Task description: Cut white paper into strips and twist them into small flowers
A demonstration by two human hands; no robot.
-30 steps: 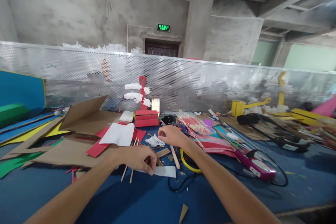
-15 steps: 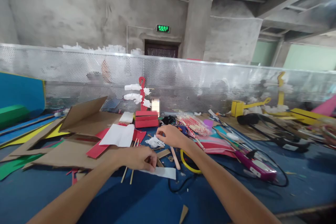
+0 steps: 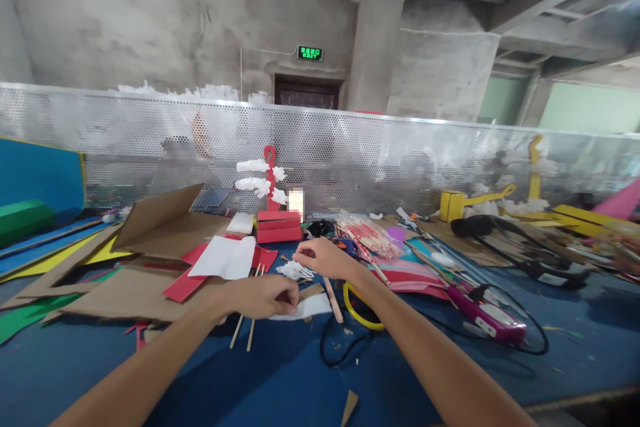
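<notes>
My left hand is closed in a pinch on the left end of a white paper strip, whose right end is raised off the blue table. My right hand hovers farther back with its fingers curled and pinched just above a crumpled white tuft; what it holds, if anything, I cannot make out. Thin wooden sticks lie beside my left hand. A red stand with white tufts on its branches stands behind both hands.
Brown cardboard sheets, red and white paper lie at left. A yellow ring, black cables and a purple glue gun lie at right. A packet of sticks sits behind. A perforated metal screen bounds the table.
My left hand has lifted the white strip off the table and drawn it slightly back. My right hand has shifted a little left and down toward the white tuft.
</notes>
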